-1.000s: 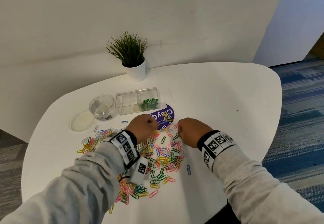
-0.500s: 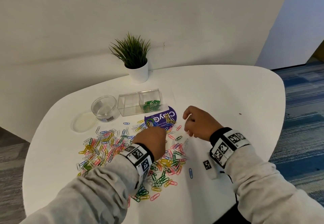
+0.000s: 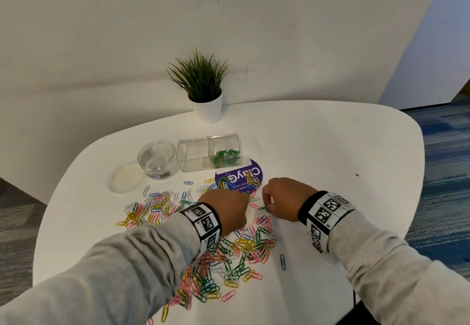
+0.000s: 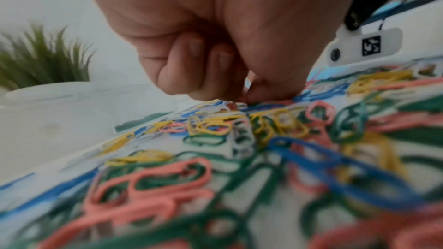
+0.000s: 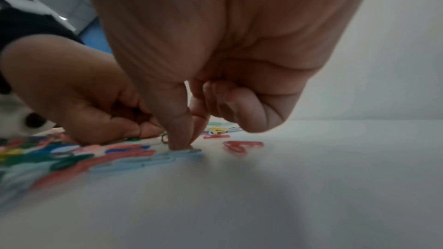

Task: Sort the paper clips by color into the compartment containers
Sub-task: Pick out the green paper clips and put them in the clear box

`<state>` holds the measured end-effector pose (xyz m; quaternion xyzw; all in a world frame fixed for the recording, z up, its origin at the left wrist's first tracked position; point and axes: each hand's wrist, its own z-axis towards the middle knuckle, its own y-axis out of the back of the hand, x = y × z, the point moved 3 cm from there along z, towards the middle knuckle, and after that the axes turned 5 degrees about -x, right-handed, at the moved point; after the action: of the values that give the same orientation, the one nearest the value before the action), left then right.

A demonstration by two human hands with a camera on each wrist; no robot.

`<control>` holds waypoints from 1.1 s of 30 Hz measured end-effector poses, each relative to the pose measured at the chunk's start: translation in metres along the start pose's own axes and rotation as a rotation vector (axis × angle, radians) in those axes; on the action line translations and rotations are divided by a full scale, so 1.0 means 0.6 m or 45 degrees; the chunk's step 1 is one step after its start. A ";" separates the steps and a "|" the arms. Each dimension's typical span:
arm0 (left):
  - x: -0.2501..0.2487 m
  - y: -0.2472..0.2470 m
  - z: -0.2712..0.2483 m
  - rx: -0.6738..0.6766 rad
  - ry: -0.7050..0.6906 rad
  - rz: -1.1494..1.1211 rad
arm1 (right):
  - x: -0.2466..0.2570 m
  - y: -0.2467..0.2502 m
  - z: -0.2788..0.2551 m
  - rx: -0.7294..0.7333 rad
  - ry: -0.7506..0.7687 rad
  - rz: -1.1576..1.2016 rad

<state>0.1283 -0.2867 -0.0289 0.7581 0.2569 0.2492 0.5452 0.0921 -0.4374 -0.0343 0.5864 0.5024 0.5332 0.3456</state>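
Loose paper clips (image 3: 241, 246) in several colours lie heaped on the white table (image 3: 330, 146). A clear two-compartment box (image 3: 193, 155) stands behind the heap, with green clips (image 3: 226, 158) in its right compartment. My left hand (image 3: 244, 198) is down in the middle of the heap; in the left wrist view its thumb and forefinger (image 4: 243, 97) pinch a clip whose colour I cannot tell. My right hand (image 3: 267, 206) is at the heap's right edge, its thumb and forefinger tips (image 5: 183, 144) together on the table. They pinch a green clip (image 3: 262, 208) that sticks out to the left.
A round clear jar (image 3: 156, 158) and its lid (image 3: 126, 181) sit left of the box. A purple round sticker (image 3: 239, 178) with a few clips on it lies in front of the box. A potted plant (image 3: 206, 90) stands at the back. Bare tabletop spreads to the right.
My right hand has come down from beside the purple sticker to the heap's right edge. My left hand drew back from the sticker into the heap a second ago and has stayed there.
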 end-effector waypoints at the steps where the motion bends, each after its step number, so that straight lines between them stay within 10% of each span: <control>1: -0.001 0.000 0.001 -0.002 -0.018 0.019 | 0.000 0.000 0.001 0.018 0.013 -0.017; 22: 0.013 -0.018 -0.021 -0.117 -0.103 -0.221 | 0.091 0.134 0.226 -0.231 0.078 -0.026; 29: 0.023 -0.006 -0.015 -0.097 -0.061 -0.282 | 0.048 0.128 0.125 -0.566 0.079 0.224; 33: 0.093 0.049 0.027 -0.322 0.133 -0.640 | 0.017 0.091 0.006 -0.235 0.021 0.094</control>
<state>0.1836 -0.2690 0.0000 0.5828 0.4314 0.1750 0.6660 0.1068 -0.4411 0.0190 0.5657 0.4322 0.5943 0.3741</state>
